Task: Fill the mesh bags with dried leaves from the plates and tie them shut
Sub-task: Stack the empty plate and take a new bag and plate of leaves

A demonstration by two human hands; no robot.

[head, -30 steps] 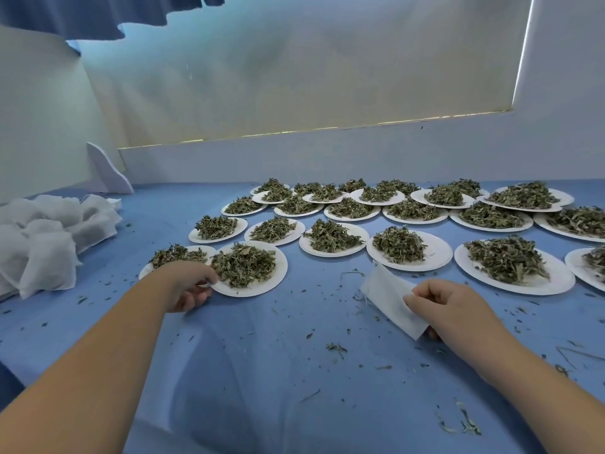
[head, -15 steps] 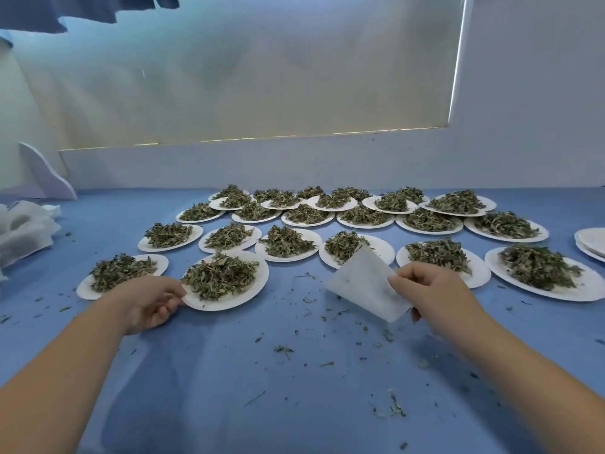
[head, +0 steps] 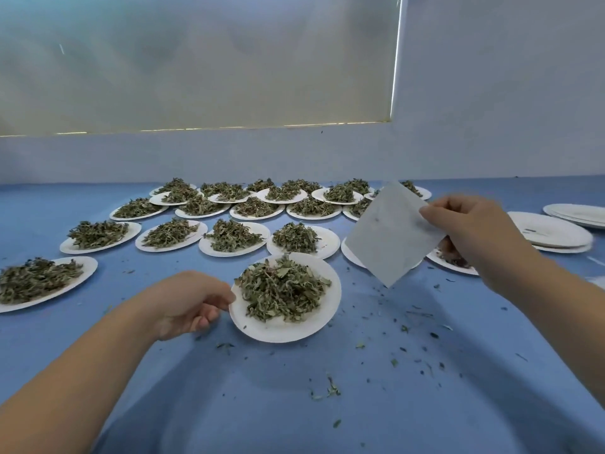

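A white paper plate (head: 281, 329) heaped with dried green leaves (head: 281, 291) sits on the blue table in front of me. My left hand (head: 186, 303) grips its left rim between thumb and curled fingers. My right hand (head: 465, 224) holds a flat, empty white mesh bag (head: 389, 234) by its upper right corner, lifted above the table to the right of that plate. The bag hangs like a diamond and hides part of a plate behind it.
Several more plates of dried leaves (head: 234, 237) fill the table behind, in rows reaching the wall. A stack of empty white plates (head: 556, 229) lies at the far right. Leaf crumbs (head: 409, 329) are scattered over the blue cloth near me.
My left hand has pulled the plate of leaves rightward and nearer to me. My right hand has raised the mesh bag higher. The view has swung right, so the pile of bags at left is gone.
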